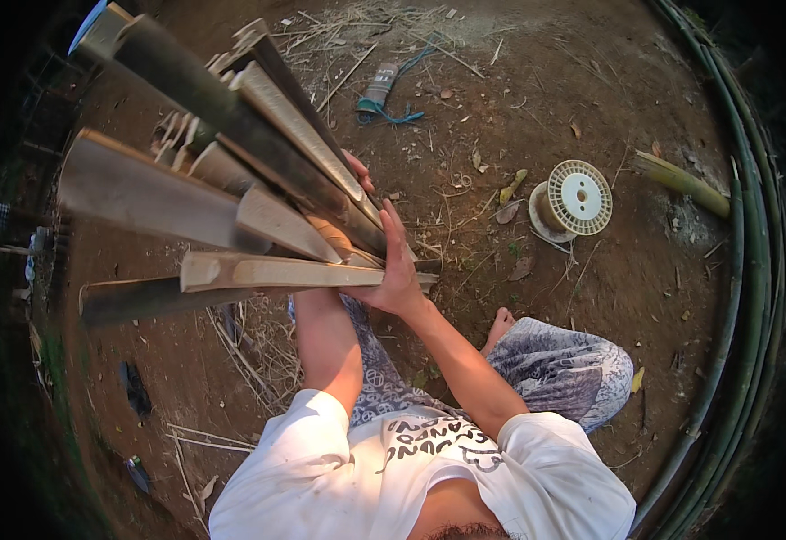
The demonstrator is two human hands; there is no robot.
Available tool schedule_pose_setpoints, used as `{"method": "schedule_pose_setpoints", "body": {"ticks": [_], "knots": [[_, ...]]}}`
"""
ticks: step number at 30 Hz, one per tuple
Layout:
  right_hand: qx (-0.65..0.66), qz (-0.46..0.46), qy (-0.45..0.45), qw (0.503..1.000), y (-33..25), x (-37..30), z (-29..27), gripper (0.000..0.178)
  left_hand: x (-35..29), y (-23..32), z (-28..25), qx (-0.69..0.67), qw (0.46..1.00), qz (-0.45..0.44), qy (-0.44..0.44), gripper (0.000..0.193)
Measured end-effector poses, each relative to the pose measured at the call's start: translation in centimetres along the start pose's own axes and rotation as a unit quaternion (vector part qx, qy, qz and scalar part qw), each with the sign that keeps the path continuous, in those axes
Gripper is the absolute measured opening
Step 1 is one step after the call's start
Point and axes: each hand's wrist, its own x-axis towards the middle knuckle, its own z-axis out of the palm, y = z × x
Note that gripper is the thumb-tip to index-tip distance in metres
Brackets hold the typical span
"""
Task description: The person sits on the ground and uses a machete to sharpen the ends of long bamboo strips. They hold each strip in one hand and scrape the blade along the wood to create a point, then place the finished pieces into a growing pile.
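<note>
A fanned bundle of split bamboo pieces (258, 148) is held up in front of me, spreading toward the upper left. Their narrow ends come together at my right hand (397, 274), whose fingers and thumb wrap around them. Most of my left hand (359, 171) is hidden behind the bamboo; only its fingertips show, curled against the far side of the bundle. Cut edges of the pieces look pale, while their outer faces are dark and greenish. One long pale piece (276, 270) lies lowest across my left forearm, above a darker one.
On the dirt ground to the right stands a cream plastic wire spool (579, 196). A short tube with a teal cord (378, 90) lies farther off. Long green bamboo poles (753, 270) line the right edge, near a cut bamboo stub (686, 183). Dry shavings (267, 360) litter the left.
</note>
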Motion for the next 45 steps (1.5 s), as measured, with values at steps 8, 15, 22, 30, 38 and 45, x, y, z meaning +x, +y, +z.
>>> {"method": "schedule_pose_setpoints", "body": {"ticks": [8,15,22,30,38,45], "knots": [[0.065,0.085,-0.023,0.994,0.6,1.9,-5.0,0.139,1.2,-3.9,2.9,-0.055,0.991,0.028,0.118,0.068],[0.085,0.105,0.053,0.989,2.1,2.3,-8.0,0.137,5.1,-6.6,4.0,-0.068,0.988,0.049,0.129,0.072],[0.059,0.120,0.032,0.991,2.9,1.3,-10.2,0.141,3.1,-8.9,2.6,-0.059,0.989,0.000,0.136,0.075],[0.081,0.107,-0.017,0.991,1.8,2.0,-10.9,0.156,4.3,-8.9,3.2,-0.070,0.990,-0.001,0.118,0.078],[0.050,0.083,0.073,0.993,2.0,3.2,-9.5,0.148,6.2,-9.0,4.4,-0.086,0.991,0.000,0.102,0.082],[0.091,0.118,0.076,0.986,3.2,2.9,-9.0,0.143,6.5,-8.3,4.8,-0.087,0.992,0.000,0.096,0.085]]}}
